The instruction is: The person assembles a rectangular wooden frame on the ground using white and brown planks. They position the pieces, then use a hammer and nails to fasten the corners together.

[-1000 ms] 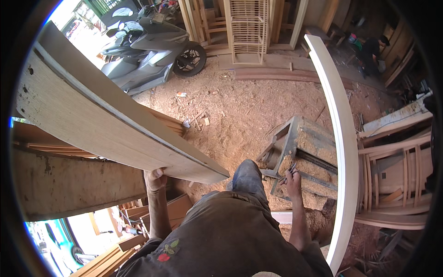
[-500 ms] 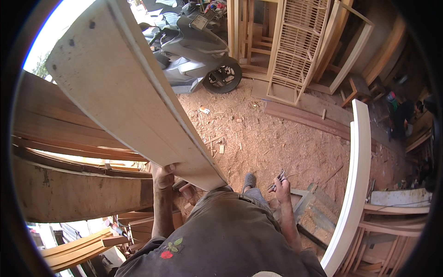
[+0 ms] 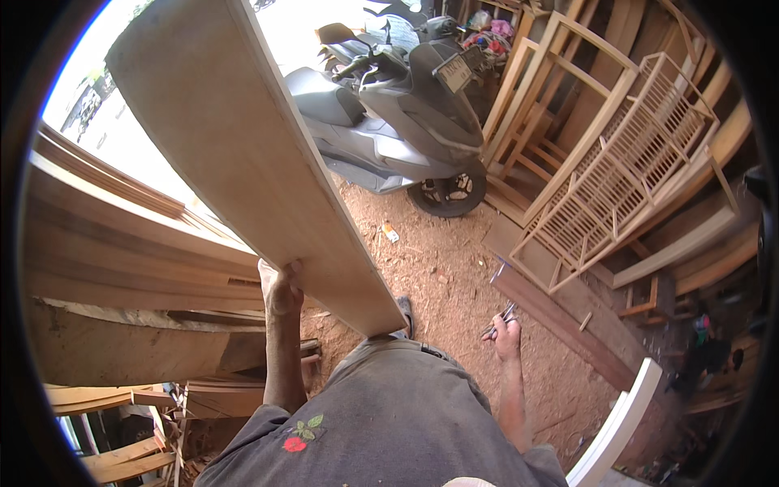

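A long, wide wooden board (image 3: 235,146) slants up from my waist toward the upper left, its lower end against my body. My left hand (image 3: 281,286) is closed around the board's left edge, with the thumb on the face turned up; the other fingers are mostly hidden. Low on the right, away from the board, my right hand (image 3: 506,337) is closed on a small metal tool that looks like pliers (image 3: 500,320).
A grey motor scooter (image 3: 398,122) stands ahead, beyond the board. Slatted wooden frames (image 3: 617,170) lean at the far right. Reddish planks (image 3: 560,325) lie on the shaving-strewn floor (image 3: 442,276). Stacked boards (image 3: 138,252) run along my left, and a pale beam (image 3: 621,430) rises at lower right.
My view has swung left as I moved, so the scooter and frames sit farther right. The board stays in my left hand and the tool in my right.
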Action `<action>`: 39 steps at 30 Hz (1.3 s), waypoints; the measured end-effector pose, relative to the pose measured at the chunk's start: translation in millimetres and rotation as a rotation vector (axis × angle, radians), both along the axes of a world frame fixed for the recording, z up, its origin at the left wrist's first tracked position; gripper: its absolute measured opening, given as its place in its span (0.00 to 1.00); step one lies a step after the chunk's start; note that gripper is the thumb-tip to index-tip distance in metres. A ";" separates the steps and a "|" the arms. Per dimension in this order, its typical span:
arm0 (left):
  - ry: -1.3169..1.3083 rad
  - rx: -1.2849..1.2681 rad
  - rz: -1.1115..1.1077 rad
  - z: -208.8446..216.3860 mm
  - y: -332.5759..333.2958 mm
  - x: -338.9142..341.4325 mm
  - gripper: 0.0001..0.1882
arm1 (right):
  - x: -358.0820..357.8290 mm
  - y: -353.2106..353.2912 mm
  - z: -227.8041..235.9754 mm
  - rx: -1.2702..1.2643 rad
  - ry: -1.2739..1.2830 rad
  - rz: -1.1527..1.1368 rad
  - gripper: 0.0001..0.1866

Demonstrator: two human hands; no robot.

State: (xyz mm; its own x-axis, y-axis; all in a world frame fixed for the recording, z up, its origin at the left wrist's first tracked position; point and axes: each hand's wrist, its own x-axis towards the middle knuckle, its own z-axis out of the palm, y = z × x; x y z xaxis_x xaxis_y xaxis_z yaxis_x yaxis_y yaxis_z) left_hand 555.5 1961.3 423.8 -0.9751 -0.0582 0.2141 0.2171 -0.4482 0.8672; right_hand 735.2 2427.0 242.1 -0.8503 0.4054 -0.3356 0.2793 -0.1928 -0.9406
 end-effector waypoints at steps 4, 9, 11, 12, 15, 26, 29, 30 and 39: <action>-0.097 0.035 0.124 -29.7 -6.3 -77.9 0.39 | -106.1 -9.5 -16.2 -0.090 -0.055 0.025 0.09; -0.155 0.057 0.278 -20.6 -33.1 -150.0 0.38 | -232.5 -24.2 -18.0 -0.041 -0.091 0.279 0.08; -0.197 0.081 0.352 -24.4 -46.4 -174.4 0.38 | -288.1 -28.6 -29.4 -0.015 -0.123 0.376 0.09; -0.214 0.091 0.392 -27.0 -54.5 -187.7 0.38 | -317.1 -30.6 -37.8 -0.003 -0.175 0.410 0.09; -0.164 0.143 0.577 -37.8 -71.9 -224.2 0.31 | -398.9 -31.1 -69.0 0.184 -0.115 0.609 0.10; -0.003 0.082 0.936 -15.6 -139.3 -333.3 0.35 | -657.8 -36.5 -163.0 0.861 -0.222 1.126 0.16; 0.043 -0.004 1.051 -0.7 -166.3 -352.9 0.37 | -690.1 -46.0 -193.8 0.882 -0.242 1.196 0.18; 0.042 -0.007 1.085 1.4 -176.3 -362.3 0.37 | -698.5 -52.3 -207.1 0.871 -0.325 1.225 0.19; 0.000 0.136 1.205 -50.2 -328.3 -483.6 0.39 | -795.2 -192.8 -262.6 0.906 -0.493 1.336 0.17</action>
State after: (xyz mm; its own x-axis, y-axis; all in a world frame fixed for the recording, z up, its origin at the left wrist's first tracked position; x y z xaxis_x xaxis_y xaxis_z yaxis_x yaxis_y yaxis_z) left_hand 71.9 1633.0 373.6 -0.2797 -0.9504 0.1360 0.5578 -0.0455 0.8287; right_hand -59.9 2234.2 -20.5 -0.6258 -0.2631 -0.7343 0.0689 0.9191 -0.3880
